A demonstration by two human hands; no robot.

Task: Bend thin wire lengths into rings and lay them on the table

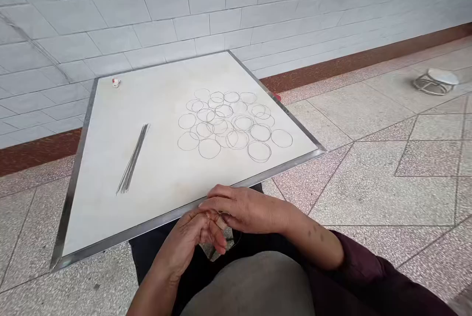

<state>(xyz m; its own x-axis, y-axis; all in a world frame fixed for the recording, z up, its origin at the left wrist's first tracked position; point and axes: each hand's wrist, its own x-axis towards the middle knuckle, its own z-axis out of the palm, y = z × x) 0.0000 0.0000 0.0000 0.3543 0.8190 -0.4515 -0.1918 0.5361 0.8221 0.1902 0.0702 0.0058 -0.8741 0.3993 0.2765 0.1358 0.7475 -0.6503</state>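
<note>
My left hand (193, 233) and my right hand (245, 209) meet over my lap, just off the near edge of the white table (162, 198). Their fingers are bent and pressed together around a thin wire (240, 238), which curves down below the right hand. Most of that wire is hidden by the fingers and lost against the dark trousers. On the table beyond my hands, many thin wire rings (210, 149) lie flat and overlap on the right. A narrow bundle of straight wires (133, 161) rests on the left side.
Metal edging (121, 237) frames the table, which stands close to a white tiled wall (165, 1). A small red-and-white object (116, 82) sits at its far left corner. To the right, a low round stool (437, 81) stands on the stone floor (368, 188).
</note>
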